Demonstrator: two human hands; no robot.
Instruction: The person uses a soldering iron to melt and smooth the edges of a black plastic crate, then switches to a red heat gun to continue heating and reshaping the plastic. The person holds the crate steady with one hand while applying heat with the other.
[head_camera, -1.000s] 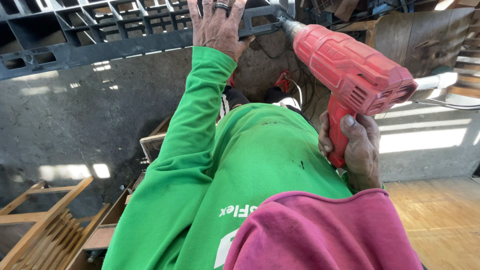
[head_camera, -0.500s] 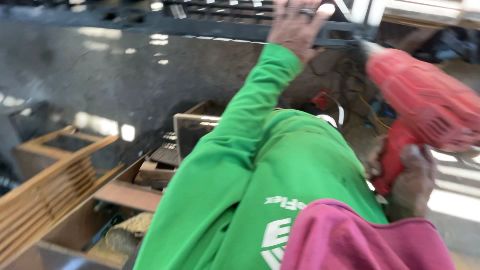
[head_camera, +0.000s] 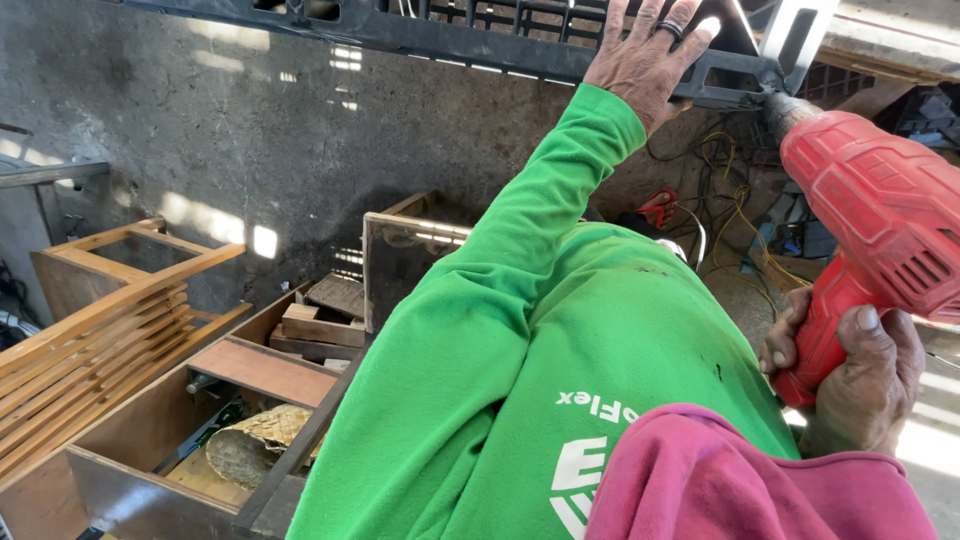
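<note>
While the left hand (head_camera: 645, 55) presses flat, fingers spread wide, against the near edge of a black plastic grid crate (head_camera: 480, 30) at the top of the view, the right hand (head_camera: 865, 375) is wrapped tight around the grip of a red power drill (head_camera: 870, 220). The drill's nose touches the crate's right corner, just beside the left hand's fingertips — a dark ring (head_camera: 668, 28) shows on one finger. A green long sleeve (head_camera: 500, 300) runs from that hand down to the chest, with pink cloth (head_camera: 740, 480) at the bottom edge. Below the crate stands a rough grey wall (head_camera: 250, 130). To the lower left sit wooden frames (head_camera: 110, 310), an open wooden box (head_camera: 200, 420) holding scraps and a woven piece — and, further right, tangled yellow cables (head_camera: 735, 230) on the floor.
</note>
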